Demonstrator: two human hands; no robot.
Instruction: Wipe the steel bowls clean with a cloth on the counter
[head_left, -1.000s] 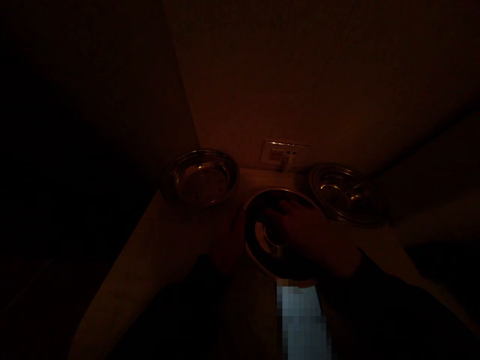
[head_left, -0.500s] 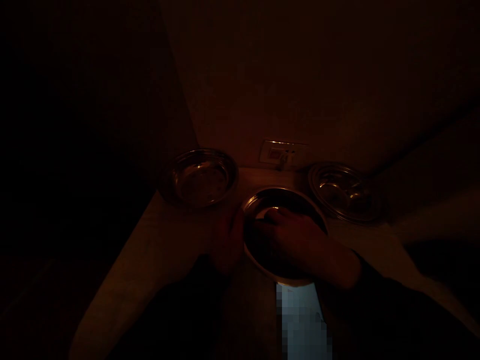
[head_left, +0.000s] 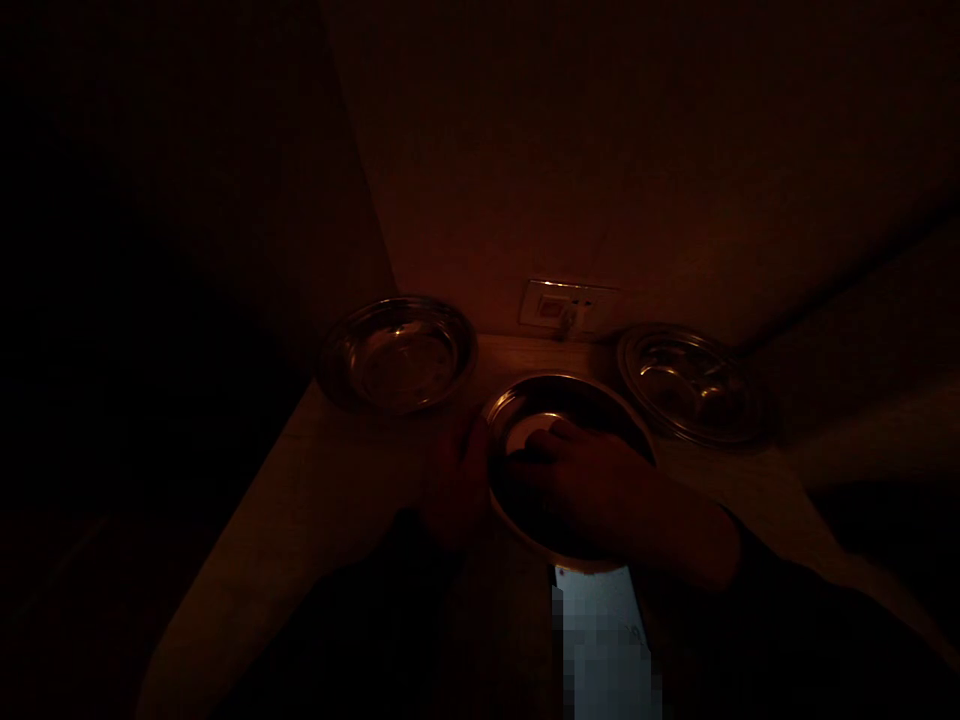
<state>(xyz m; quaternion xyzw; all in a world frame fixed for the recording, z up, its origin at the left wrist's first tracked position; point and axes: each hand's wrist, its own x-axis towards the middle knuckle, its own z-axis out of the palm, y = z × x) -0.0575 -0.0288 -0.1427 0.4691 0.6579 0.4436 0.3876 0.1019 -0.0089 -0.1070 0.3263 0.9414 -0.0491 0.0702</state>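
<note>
Head view: centre steel plate (head_left: 559, 400) in both hands, dim light.
Plate sits at the front of the worktop (head_left: 300, 500). Left hand (head_left: 457, 480) is at its left rim, right hand (head_left: 592, 490) spread across the inside; too dark to tell if either grip is closed. Left plate (head_left: 397, 355) and right plate (head_left: 694, 385) sit just beside it, wall socket (head_left: 566, 308) behind. Risk: a loose grip could let the plate slip and hit a neighbour; low light hides the rim.

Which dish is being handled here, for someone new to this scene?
Below the wall socket, three steel dishes sit on the counter. It is the front middle one: the right hand lies inside it, the left hand at its rim; the other two untouched.
</note>
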